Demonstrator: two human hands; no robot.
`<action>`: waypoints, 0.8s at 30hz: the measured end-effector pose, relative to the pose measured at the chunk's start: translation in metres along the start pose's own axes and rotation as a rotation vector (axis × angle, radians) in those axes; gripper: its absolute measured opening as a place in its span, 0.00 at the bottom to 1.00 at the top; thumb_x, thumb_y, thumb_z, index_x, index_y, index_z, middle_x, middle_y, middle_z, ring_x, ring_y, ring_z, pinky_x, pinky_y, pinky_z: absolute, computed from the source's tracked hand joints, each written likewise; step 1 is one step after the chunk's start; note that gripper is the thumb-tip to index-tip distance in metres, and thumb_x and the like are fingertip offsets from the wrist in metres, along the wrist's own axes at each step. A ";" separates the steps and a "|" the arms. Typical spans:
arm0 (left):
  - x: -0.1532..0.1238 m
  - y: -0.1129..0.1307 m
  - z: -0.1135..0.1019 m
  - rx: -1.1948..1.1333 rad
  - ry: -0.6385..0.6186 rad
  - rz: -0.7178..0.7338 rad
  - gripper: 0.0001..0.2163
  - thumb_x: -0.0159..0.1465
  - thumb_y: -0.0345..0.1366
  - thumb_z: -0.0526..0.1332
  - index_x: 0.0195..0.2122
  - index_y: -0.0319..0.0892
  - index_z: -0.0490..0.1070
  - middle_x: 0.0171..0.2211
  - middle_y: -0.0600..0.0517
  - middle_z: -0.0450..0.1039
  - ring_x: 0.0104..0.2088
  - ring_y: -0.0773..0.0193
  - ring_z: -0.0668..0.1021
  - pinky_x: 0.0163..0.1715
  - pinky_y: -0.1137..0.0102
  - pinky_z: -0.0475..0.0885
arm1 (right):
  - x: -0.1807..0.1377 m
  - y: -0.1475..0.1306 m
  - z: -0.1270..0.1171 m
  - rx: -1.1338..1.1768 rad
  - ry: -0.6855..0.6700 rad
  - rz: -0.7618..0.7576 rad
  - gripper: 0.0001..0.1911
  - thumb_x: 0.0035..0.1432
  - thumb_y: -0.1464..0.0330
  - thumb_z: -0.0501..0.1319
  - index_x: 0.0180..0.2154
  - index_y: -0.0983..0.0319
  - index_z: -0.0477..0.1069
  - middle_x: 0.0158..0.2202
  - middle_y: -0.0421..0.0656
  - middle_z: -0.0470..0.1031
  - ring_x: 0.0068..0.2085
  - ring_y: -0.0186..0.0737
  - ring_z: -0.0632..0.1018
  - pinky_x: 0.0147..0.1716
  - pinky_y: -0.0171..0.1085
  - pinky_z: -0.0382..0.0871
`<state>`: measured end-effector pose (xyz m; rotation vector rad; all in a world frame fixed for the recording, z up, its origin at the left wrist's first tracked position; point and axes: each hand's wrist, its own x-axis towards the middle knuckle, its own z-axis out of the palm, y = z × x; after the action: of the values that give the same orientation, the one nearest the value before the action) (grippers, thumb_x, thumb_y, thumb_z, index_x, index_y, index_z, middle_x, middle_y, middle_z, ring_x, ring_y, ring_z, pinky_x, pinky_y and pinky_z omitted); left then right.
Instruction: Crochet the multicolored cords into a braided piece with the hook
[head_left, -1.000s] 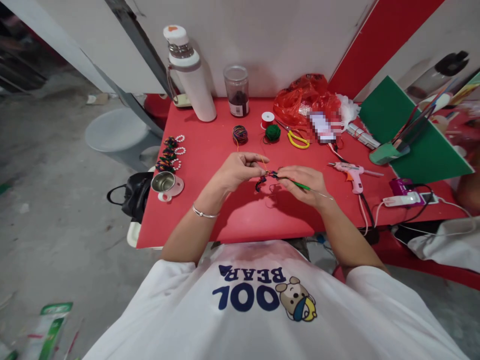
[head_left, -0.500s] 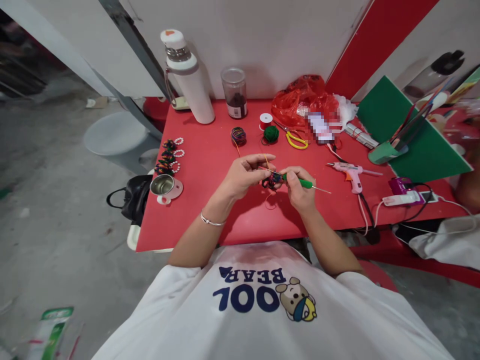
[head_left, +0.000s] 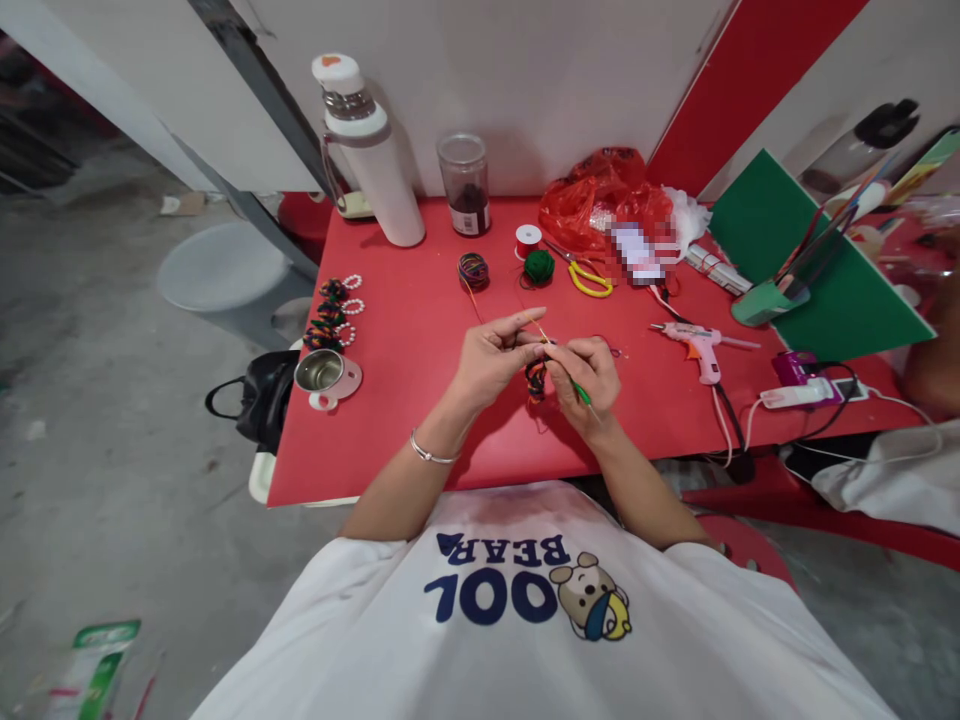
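Observation:
My left hand [head_left: 489,358] pinches the top of a small dark multicoloured crochet piece [head_left: 535,384], which hangs between my hands. An orange strand of yarn [head_left: 538,326] runs over its raised index finger. In my right hand [head_left: 592,372] is a crochet hook [head_left: 582,393] with a green handle, mostly covered by the fingers. The hook's tip meets the work near my left fingertips, too small to make out. A multicoloured yarn ball [head_left: 473,271] lies beyond my left hand, its strand leading toward it. Beside that ball sits a green yarn ball [head_left: 538,267].
On the red table [head_left: 405,400] are yellow-handled pliers [head_left: 590,280], a pink glue gun [head_left: 697,345], a red spool [head_left: 527,241], a metal-lined cup [head_left: 324,374] and finished-looking crochet pieces with pearl loops [head_left: 330,313]. A white thermos [head_left: 379,165] and jar [head_left: 463,185] stand behind.
My right hand has turned over, so the hook's green handle now points down toward me instead of rightward. The crochet piece hangs lower, and more of its orange shows.

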<state>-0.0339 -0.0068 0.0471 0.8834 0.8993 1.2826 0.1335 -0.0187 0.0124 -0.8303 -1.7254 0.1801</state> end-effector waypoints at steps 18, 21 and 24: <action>-0.007 0.022 -0.012 -0.069 -0.057 -0.187 0.28 0.42 0.35 0.85 0.46 0.37 0.85 0.26 0.51 0.80 0.21 0.74 0.73 0.18 0.77 0.56 | 0.020 0.021 -0.023 0.493 -0.181 0.072 0.13 0.67 0.57 0.69 0.52 0.45 0.84 0.42 0.41 0.82 0.39 0.39 0.83 0.41 0.42 0.81; -0.006 0.023 -0.014 -0.036 -0.058 -0.186 0.27 0.42 0.35 0.84 0.45 0.36 0.85 0.26 0.50 0.80 0.22 0.72 0.75 0.20 0.77 0.59 | 0.029 0.021 -0.036 0.429 -0.245 0.027 0.13 0.66 0.58 0.70 0.51 0.45 0.84 0.42 0.41 0.83 0.41 0.40 0.83 0.43 0.43 0.81; -0.005 0.023 -0.014 0.002 -0.062 -0.180 0.26 0.43 0.33 0.83 0.46 0.35 0.85 0.27 0.49 0.80 0.24 0.70 0.76 0.21 0.76 0.62 | 0.035 0.022 -0.043 0.383 -0.294 0.011 0.13 0.65 0.56 0.70 0.50 0.46 0.84 0.42 0.42 0.84 0.42 0.41 0.83 0.43 0.43 0.81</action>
<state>-0.0564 -0.0097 0.0633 0.8206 0.9097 1.0940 0.1780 0.0057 0.0427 -0.5481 -1.8774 0.6457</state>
